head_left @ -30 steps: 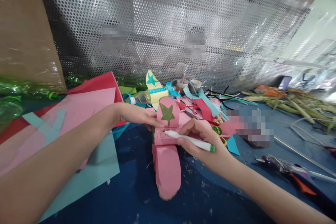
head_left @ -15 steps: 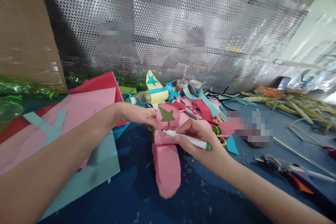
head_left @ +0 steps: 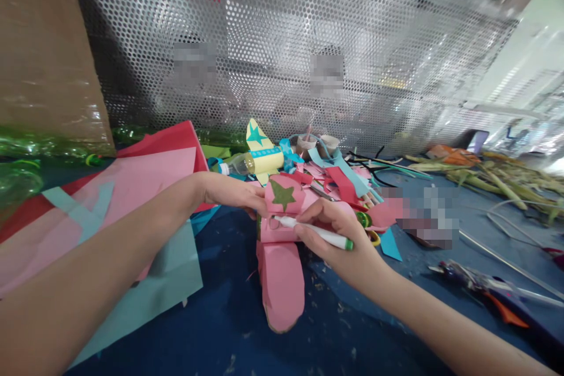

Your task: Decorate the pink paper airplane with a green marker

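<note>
A model plane (head_left: 282,279), wrapped in pink paper, lies in front of me with one long rounded wing toward me. Its far wing carries a dark green star (head_left: 283,195). Pinched in the fingers of my right hand (head_left: 332,229) is a white marker (head_left: 324,234) with a green end. The marker's tip touches or nearly touches the pink body, where small dark pen lines show. My left hand (head_left: 238,192) grips the plane's left end; its fingertips are partly hidden there.
Left lie large pink, red and light blue paper sheets (head_left: 176,264). Behind the plane are a yellow-and-blue bottle plane (head_left: 267,158) and colored paper scraps (head_left: 341,182). A glue gun (head_left: 489,291) and dry husks (head_left: 497,179) lie right. A perforated silvery sheet (head_left: 273,29) stands behind.
The marker tip has shifted very slightly over the pink body, and the pen line beneath it looks a little different. Both hands keep their holds.
</note>
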Demonstrator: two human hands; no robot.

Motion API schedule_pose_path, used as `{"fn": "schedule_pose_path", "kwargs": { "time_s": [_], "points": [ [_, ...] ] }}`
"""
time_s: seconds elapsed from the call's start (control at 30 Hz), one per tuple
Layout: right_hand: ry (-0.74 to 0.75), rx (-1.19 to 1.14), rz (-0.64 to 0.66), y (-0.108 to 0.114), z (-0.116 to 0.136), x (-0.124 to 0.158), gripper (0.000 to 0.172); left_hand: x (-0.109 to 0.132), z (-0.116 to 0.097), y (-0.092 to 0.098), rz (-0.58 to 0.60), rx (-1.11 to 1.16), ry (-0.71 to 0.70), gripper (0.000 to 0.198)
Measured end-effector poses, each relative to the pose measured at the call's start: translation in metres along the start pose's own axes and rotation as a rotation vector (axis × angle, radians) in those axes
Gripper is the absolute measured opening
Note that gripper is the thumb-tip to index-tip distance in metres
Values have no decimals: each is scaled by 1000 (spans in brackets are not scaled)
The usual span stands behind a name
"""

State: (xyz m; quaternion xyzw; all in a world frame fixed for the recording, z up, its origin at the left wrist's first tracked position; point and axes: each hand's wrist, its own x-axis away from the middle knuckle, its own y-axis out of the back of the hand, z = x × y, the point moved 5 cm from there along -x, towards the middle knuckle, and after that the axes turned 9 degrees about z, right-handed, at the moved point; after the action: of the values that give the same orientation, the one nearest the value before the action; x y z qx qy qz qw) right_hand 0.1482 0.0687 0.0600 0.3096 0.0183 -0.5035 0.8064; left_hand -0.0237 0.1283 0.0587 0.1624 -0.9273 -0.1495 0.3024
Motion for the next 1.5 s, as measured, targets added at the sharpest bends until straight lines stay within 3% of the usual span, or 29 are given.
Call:
{"fn": "schedule_pose_path", "kwargs": {
  "time_s": [0.33, 1.5],
  "points": [
    [6, -66, 26, -3, -3, 1, 11, -1, 1, 0, 2, 30, -6, 53],
    [12, -75, 74, -5, -6, 2, 15, -1, -1, -1, -1, 31, -20, 38]
  ]
}}
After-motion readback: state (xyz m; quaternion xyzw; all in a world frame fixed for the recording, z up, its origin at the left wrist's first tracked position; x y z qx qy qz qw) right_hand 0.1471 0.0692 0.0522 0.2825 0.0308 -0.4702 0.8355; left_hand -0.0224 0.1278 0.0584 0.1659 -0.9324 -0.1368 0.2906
